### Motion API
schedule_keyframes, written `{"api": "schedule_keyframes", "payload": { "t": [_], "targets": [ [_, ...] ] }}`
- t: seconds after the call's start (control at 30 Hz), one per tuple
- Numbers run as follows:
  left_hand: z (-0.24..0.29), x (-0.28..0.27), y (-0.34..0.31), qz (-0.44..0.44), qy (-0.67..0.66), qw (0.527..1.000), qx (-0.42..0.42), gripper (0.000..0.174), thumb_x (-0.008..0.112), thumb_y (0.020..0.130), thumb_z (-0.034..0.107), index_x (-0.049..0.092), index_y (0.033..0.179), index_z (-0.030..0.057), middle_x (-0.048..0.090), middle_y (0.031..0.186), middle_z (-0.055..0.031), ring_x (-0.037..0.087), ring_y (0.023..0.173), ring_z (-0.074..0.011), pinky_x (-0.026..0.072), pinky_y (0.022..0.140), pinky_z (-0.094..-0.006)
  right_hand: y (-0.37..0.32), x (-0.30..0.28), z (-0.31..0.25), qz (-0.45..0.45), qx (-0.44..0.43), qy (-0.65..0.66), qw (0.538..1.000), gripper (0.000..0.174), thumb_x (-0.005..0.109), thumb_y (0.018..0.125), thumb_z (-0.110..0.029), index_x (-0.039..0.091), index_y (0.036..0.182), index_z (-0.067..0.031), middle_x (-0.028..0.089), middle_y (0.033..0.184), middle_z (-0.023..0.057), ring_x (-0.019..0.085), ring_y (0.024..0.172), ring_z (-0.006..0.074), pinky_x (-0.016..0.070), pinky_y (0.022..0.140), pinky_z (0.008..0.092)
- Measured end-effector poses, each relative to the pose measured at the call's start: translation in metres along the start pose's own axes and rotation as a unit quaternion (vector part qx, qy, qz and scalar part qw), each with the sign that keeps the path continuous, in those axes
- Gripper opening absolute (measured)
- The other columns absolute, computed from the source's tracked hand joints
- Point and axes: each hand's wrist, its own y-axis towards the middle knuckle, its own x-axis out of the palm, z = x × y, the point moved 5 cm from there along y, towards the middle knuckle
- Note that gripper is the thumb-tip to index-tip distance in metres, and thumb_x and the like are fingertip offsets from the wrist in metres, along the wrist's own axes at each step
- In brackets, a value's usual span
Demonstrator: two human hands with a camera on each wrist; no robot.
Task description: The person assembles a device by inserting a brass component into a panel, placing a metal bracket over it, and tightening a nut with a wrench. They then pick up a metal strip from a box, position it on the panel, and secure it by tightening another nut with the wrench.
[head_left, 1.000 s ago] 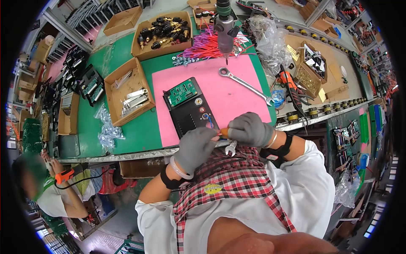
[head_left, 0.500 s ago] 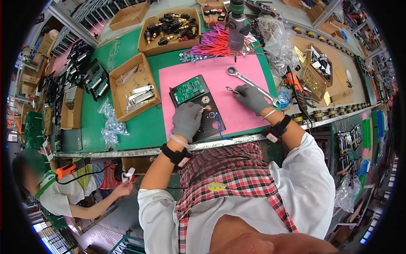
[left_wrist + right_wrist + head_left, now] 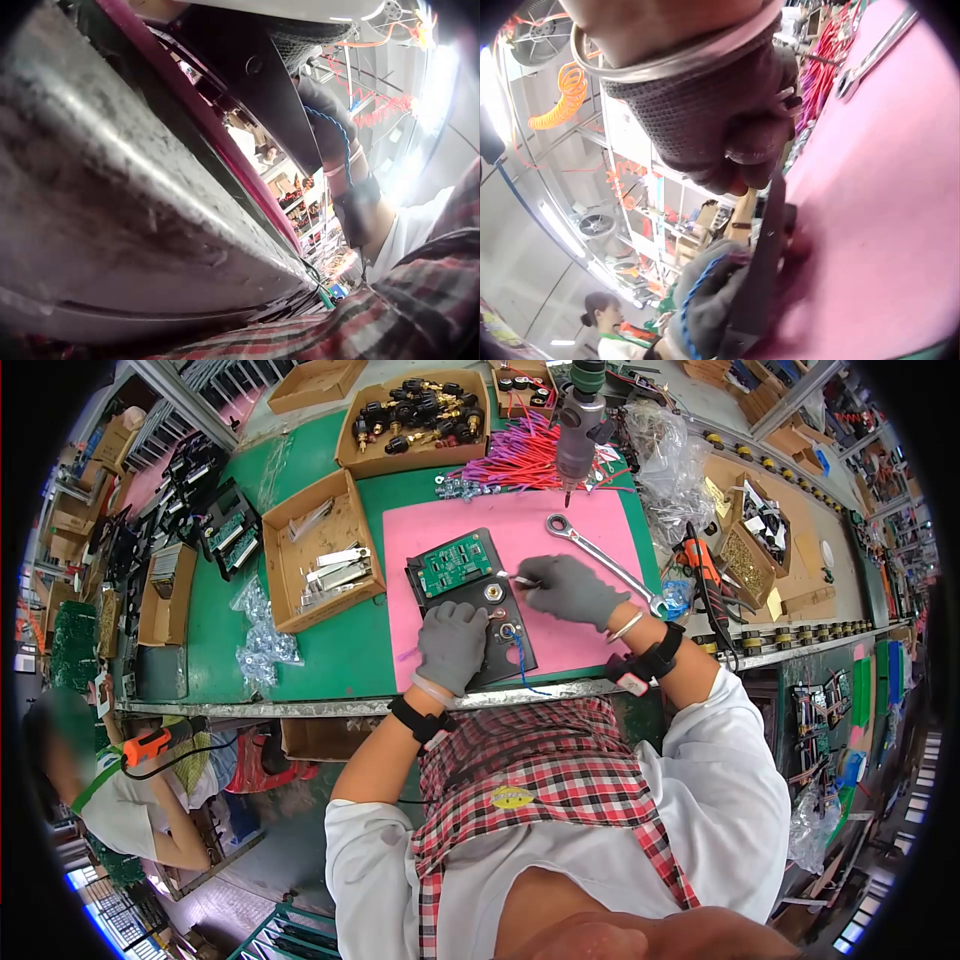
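Observation:
On the pink mat (image 3: 600, 520) lies a black metal panel (image 3: 522, 647) carrying a green circuit board (image 3: 455, 564), round metal fittings and a twisted blue wire (image 3: 521, 650). My gloved left hand (image 3: 452, 647) holds the panel at its left side, with fingertips close to the fittings. In the right wrist view the panel (image 3: 759, 277) is seen edge-on, with the left glove (image 3: 705, 300) beside it. Just over the panel's right edge, my gloved right hand (image 3: 572, 590) grips a small silver wrench (image 3: 518, 579) with curled fingers; most of the wrench is hidden.
A large wrench (image 3: 605, 563) lies right of the hands. An upright driver (image 3: 575, 450) hangs behind the mat. Boxes of metal parts (image 3: 372, 585) and black-and-brass fittings (image 3: 345, 452) stand left and behind. An orange-handled tool (image 3: 702, 565) lies right.
Both hands moved from the near edge, where they handled an orange piece, onto the panel. Over the last half second the right hand swung left with the small wrench, from mat to panel.

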Motion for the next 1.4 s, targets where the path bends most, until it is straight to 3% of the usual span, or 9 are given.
{"api": "schedule_keyframes", "payload": {
  "t": [0.07, 0.17, 0.37, 0.67, 0.87, 0.97, 1.07, 1.2, 1.4],
  "targets": [
    [-0.002, 0.001, -0.001, -0.005, -0.013, 1.000, -0.009, 0.011, 0.059, 0.076, 0.016, 0.062, 0.085, 0.0109, 0.056, 0.079, -0.0036, 0.053, 0.078, -0.0245, 0.0433, 0.071, -0.0384, 0.002, 0.009, -0.027, 0.001, -0.101, -0.034, 0.994, 0.022, 0.056, 0.074, -0.015, 0.059, 0.092, -0.0046, 0.060, 0.079, 0.0144, 0.059, 0.072, 0.0306, 0.0466, 0.068, 0.0384],
    [-0.002, -0.001, -0.002, -0.031, -0.002, 0.999, -0.042, 0.011, 0.060, 0.075, 0.017, 0.062, 0.084, 0.0109, 0.056, 0.082, -0.0038, 0.053, 0.081, -0.0249, 0.0433, 0.072, -0.0387, 0.015, 0.032, -0.018, -0.036, -0.092, -0.136, 0.986, 0.020, 0.055, 0.073, -0.017, 0.058, 0.089, -0.0063, 0.059, 0.088, 0.0142, 0.058, 0.084, 0.0297, 0.0450, 0.076, 0.0405],
    [-0.009, 0.006, -0.003, -0.036, -0.031, 0.997, -0.061, 0.010, 0.061, 0.074, 0.018, 0.062, 0.080, 0.0103, 0.055, 0.083, -0.0040, 0.051, 0.083, -0.0265, 0.0425, 0.073, -0.0399, 0.009, 0.032, -0.023, -0.001, -0.143, -0.193, 0.971, 0.017, 0.052, 0.074, -0.013, 0.059, 0.089, -0.0071, 0.058, 0.092, 0.0120, 0.059, 0.085, 0.0309, 0.0466, 0.076, 0.0410],
    [-0.014, 0.010, -0.007, 0.011, -0.088, 0.992, -0.092, 0.013, 0.062, 0.070, 0.016, 0.060, 0.080, 0.0084, 0.055, 0.081, -0.0049, 0.052, 0.082, -0.0267, 0.0426, 0.072, -0.0391, 0.012, 0.033, -0.035, -0.042, -0.088, -0.291, 0.952, 0.015, 0.054, 0.077, -0.020, 0.060, 0.087, -0.0106, 0.058, 0.092, 0.0099, 0.060, 0.082, 0.0286, 0.0491, 0.069, 0.0407],
    [-0.011, 0.004, -0.006, 0.025, -0.064, 0.993, -0.097, 0.009, 0.058, 0.070, 0.016, 0.059, 0.072, 0.0073, 0.056, 0.080, -0.0055, 0.054, 0.080, -0.0248, 0.0437, 0.070, -0.0369, 0.011, 0.037, -0.034, 0.011, -0.109, -0.305, 0.946, 0.022, 0.059, 0.078, -0.031, 0.058, 0.084, -0.0098, 0.057, 0.085, 0.0092, 0.060, 0.079, 0.0283, 0.0483, 0.066, 0.0408],
    [-0.005, -0.003, -0.003, 0.022, -0.018, 0.999, -0.033, 0.008, 0.058, 0.071, 0.017, 0.060, 0.071, 0.0086, 0.056, 0.077, -0.0051, 0.054, 0.077, -0.0240, 0.0437, 0.067, -0.0363, 0.008, 0.027, -0.029, 0.056, -0.032, -0.241, 0.968, 0.027, 0.059, 0.079, -0.035, 0.061, 0.088, -0.0098, 0.059, 0.085, 0.0098, 0.060, 0.080, 0.0282, 0.0476, 0.068, 0.0402],
    [-0.005, -0.003, -0.001, 0.049, -0.045, 0.997, -0.030, 0.008, 0.058, 0.073, 0.017, 0.060, 0.070, 0.0099, 0.056, 0.074, -0.0045, 0.054, 0.075, -0.0237, 0.0437, 0.066, -0.0366, 0.005, 0.021, -0.017, 0.073, -0.109, -0.115, 0.985, 0.031, 0.057, 0.079, -0.038, 0.063, 0.095, -0.0110, 0.062, 0.086, 0.0110, 0.059, 0.081, 0.0284, 0.0468, 0.070, 0.0399],
    [-0.004, -0.007, -0.001, 0.058, -0.049, 0.997, -0.024, 0.008, 0.057, 0.075, 0.016, 0.061, 0.072, 0.0106, 0.056, 0.073, -0.0038, 0.054, 0.073, -0.0234, 0.0440, 0.066, -0.0366, 0.002, 0.017, -0.010, 0.000, -0.034, -0.123, 0.992, 0.032, 0.054, 0.080, -0.035, 0.064, 0.095, -0.0084, 0.062, 0.086, 0.0151, 0.058, 0.082, 0.0307, 0.0452, 0.074, 0.0408],
    [-0.006, -0.002, -0.003, 0.032, -0.060, 0.997, -0.037, 0.009, 0.060, 0.073, 0.016, 0.061, 0.079, 0.0100, 0.054, 0.076, -0.0047, 0.053, 0.076, -0.0259, 0.0435, 0.068, -0.0384, 0.004, 0.027, -0.004, 0.040, -0.090, -0.114, 0.988, 0.030, 0.055, 0.078, -0.032, 0.063, 0.091, -0.0061, 0.062, 0.079, 0.0160, 0.058, 0.077, 0.0330, 0.0452, 0.071, 0.0420]
  ]
}}
